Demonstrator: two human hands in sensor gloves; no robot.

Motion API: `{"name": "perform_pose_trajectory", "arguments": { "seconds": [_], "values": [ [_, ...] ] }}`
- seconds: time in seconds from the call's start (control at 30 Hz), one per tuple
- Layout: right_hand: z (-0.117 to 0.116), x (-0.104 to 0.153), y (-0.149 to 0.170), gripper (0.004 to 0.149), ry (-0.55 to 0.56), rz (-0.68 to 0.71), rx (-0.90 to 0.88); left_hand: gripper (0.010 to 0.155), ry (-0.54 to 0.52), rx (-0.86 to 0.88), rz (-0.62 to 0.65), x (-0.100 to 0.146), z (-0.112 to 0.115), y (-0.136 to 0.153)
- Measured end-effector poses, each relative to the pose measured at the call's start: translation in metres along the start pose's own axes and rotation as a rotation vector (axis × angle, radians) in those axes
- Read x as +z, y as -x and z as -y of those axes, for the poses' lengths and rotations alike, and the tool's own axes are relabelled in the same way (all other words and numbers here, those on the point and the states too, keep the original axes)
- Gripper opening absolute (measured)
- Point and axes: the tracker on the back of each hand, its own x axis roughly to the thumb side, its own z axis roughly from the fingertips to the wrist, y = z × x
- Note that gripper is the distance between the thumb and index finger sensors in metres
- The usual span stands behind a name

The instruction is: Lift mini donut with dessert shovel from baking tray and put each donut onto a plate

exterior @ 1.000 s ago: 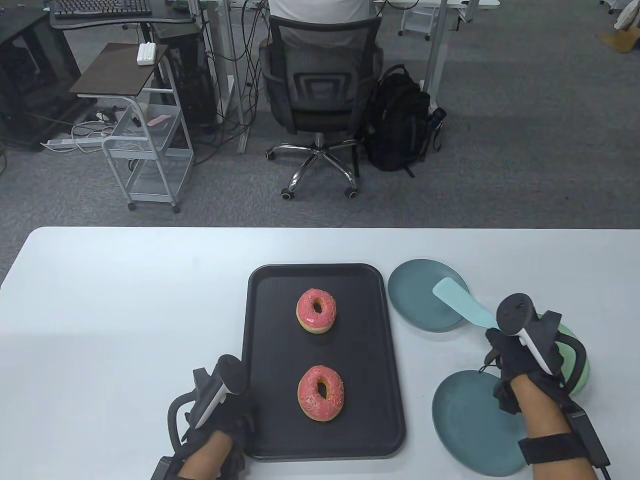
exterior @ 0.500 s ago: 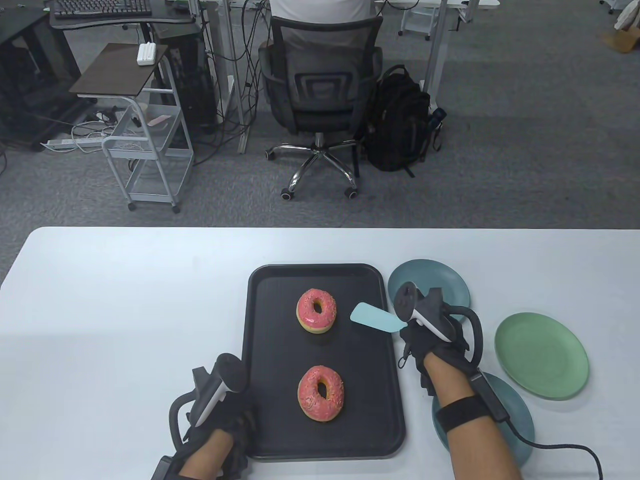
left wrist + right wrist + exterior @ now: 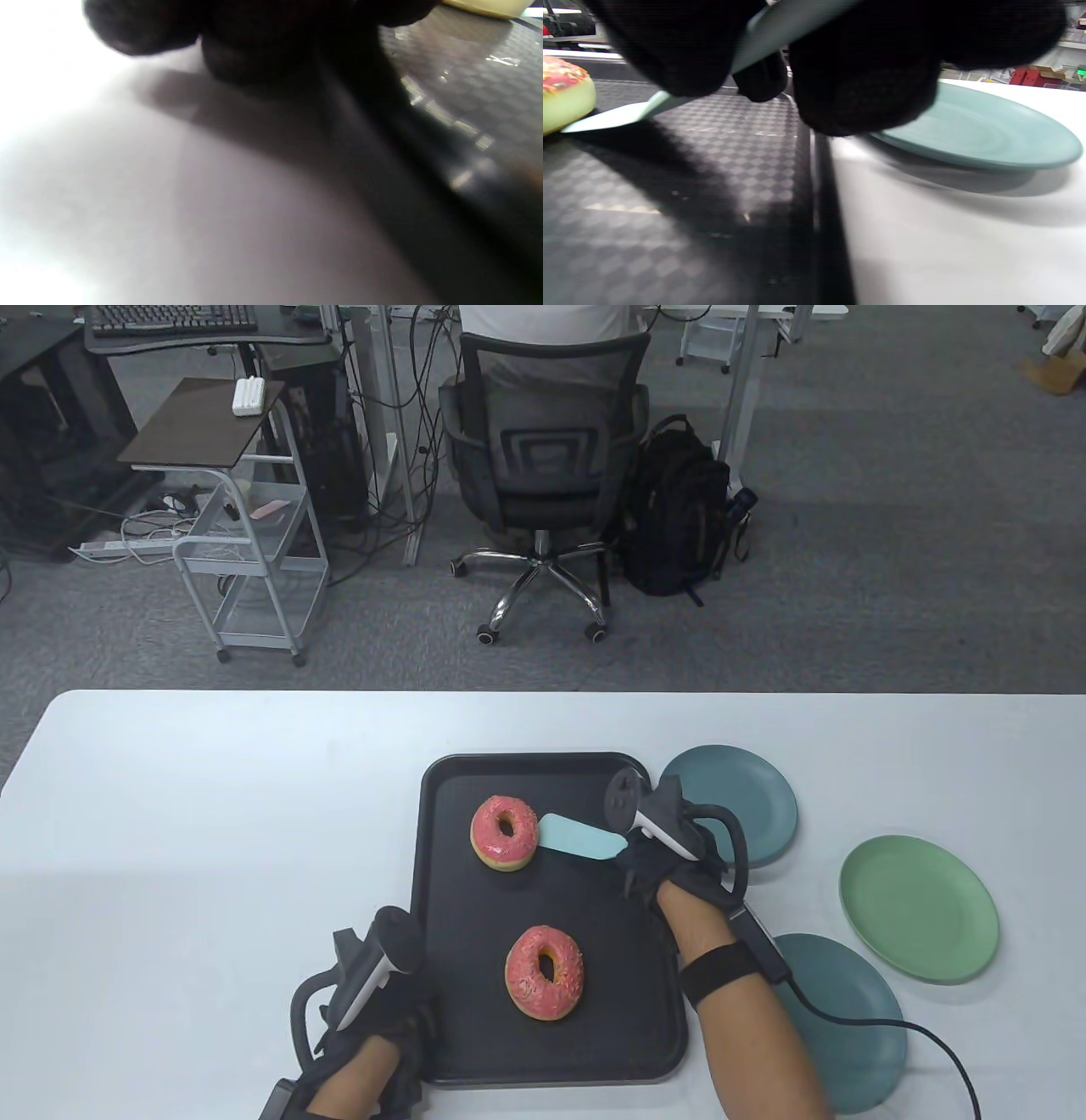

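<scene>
Right hand (image 3: 657, 861) grips shovel (image 3: 579, 838), blade tip at far donut (image 3: 505, 832).
Left hand (image 3: 373, 1027) at tray (image 3: 441, 916) corner, grip unclear.

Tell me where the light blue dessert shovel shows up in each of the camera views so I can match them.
Table view: dessert shovel lies mid-tray, its blade tip at the far donut, its handle gripped by the right hand.
Left wrist view: not in it.
Right wrist view: dessert shovel slants from the top centre down to the left edge, tip under the donut.
Shared landmark: the black baking tray.
</scene>
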Motion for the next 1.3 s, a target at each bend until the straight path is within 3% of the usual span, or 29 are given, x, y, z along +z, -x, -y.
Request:
{"name": "perform_pose_trajectory", "arguments": {
  "seconds": [0.43, 1.3],
  "values": [
    [0.000, -0.002, -0.037, 0.056, -0.025, 0.123, -0.008, 0.057, 0.005, 0.002, 0.000, 0.000, 0.001, -0.001],
    [-0.018, -0.008, -0.079, 0.059, -0.107, 0.209, -0.071, 0.057, 0.013, 0.004, 0.003, -0.001, 0.001, -0.001]
  ]
}}
